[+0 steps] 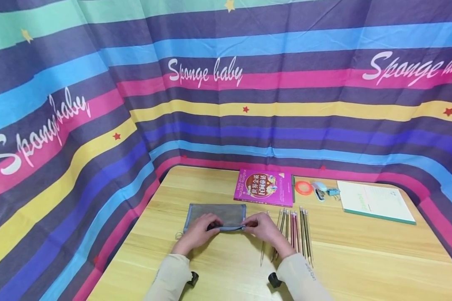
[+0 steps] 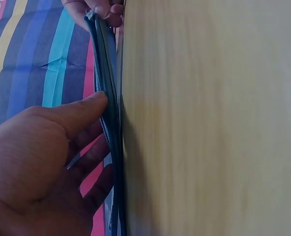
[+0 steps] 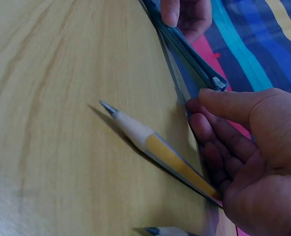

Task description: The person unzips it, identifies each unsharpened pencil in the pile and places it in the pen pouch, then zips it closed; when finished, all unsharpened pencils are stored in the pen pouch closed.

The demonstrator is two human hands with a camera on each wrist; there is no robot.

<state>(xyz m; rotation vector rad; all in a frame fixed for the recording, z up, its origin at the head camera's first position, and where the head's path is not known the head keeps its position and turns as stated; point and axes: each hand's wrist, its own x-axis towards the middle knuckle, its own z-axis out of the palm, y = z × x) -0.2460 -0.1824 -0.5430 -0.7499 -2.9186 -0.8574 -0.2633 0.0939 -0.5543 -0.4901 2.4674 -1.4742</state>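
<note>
A striped curtain [image 1: 226,83] in purple, blue, pink, yellow and green fills the upper frame, printed with white "Sponge baby" lettering and small stars; a light wooden table [image 1: 361,259] occupies the lower centre; lighting is even.

Wooden desk [image 1: 361,259], light grain.
On it: grey zip pouch [image 1: 215,214], pink book [image 1: 263,187], row of pencils [image 1: 294,232], orange tape ring [image 1: 303,187], stapler [image 1: 318,191], green-edged notebook [image 1: 374,201].
</note>
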